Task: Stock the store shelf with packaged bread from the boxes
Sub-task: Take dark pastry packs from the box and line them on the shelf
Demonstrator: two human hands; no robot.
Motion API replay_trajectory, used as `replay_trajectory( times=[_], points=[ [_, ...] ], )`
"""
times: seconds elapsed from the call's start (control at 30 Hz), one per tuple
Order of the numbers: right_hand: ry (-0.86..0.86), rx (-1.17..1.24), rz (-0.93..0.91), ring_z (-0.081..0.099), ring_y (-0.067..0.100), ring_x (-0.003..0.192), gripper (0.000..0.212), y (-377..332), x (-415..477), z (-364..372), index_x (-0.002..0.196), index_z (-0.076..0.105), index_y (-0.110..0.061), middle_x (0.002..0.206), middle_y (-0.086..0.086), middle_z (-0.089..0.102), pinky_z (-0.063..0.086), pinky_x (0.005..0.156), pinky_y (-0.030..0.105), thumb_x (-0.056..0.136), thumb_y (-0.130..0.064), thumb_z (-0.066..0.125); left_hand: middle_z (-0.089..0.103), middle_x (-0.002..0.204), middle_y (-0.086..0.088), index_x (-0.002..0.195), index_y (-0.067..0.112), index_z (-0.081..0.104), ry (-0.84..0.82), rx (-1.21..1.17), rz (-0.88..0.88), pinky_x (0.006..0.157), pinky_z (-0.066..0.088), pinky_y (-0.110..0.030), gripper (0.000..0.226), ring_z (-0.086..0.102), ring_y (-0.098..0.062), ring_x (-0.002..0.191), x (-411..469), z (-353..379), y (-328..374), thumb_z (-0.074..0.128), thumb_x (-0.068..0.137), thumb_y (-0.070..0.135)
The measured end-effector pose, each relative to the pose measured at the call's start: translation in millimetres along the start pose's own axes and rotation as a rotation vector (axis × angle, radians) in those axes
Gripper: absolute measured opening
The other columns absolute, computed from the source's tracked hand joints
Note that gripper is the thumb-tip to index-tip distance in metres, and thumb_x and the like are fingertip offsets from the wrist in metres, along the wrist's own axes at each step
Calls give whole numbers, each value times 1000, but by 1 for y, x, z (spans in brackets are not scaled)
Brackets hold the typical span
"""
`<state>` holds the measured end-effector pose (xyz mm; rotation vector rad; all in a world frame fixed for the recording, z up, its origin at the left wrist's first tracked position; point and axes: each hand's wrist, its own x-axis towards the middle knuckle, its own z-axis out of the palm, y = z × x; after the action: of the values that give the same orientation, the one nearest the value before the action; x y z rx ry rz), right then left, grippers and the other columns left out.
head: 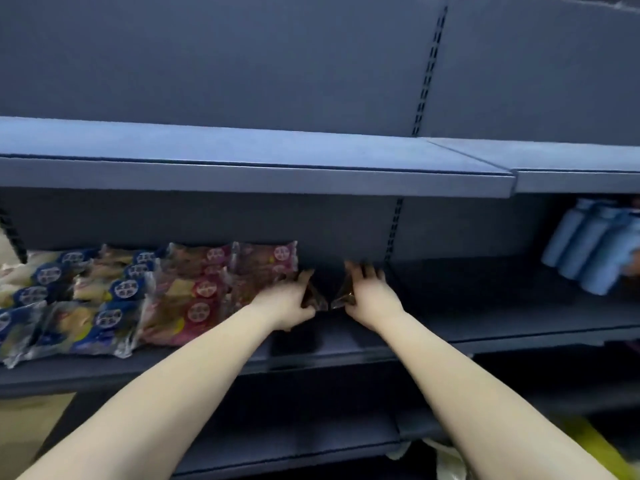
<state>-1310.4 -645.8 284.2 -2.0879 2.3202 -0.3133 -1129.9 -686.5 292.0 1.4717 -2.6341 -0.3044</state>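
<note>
Bread packets (314,301) — one pinched in my left hand (289,301), one in my right hand (369,294) — are inside the middle shelf (485,306), just beside the pink row (207,292). I'd set them flush against that row, edges squared.

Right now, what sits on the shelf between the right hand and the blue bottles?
Nothing; the head view shows bare shelf between the right hand and the blue bottles.
</note>
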Motion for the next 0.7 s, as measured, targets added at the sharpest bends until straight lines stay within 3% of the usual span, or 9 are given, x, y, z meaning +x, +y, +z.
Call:
replay_trajectory(
  times=[0.13,0.33,0.5,0.7],
  points=[
    [-53,-9,89,26,41,132,89,48,-18,14,152,8,-18,151,17,22,42,100,43,82,-21,63,30,152,-5,151,22,18,-17,26,82,103,41,-36,72,36,-29,134,16,34,31,51,89,41],
    [-169,27,171,16,39,139,93,79,-31,46,152,0,-15,154,20,13,29,111,41,86,-28,63,24,155,-1,149,23,25,7,81,120,106,35,-42,61,31,-30,132,30,79,49,45,95,45],
    [-200,149,198,4,35,145,105,86,-22,61,151,-13,-13,158,17,4,20,116,44,85,-46,61,9,160,0,152,25,17,-28,39,46,114,21,-43,65,17,-31,142,40,98,54,39,96,51],
    [-253,63,133,-5,30,147,110,88,-8,69,152,-8,-16,160,6,-6,7,117,53,78,-72,52,2,161,2,153,24,8,-48,40,20,119,7,-42,74,3,-25,147,46,113,49,38,93,57]
  ],
)
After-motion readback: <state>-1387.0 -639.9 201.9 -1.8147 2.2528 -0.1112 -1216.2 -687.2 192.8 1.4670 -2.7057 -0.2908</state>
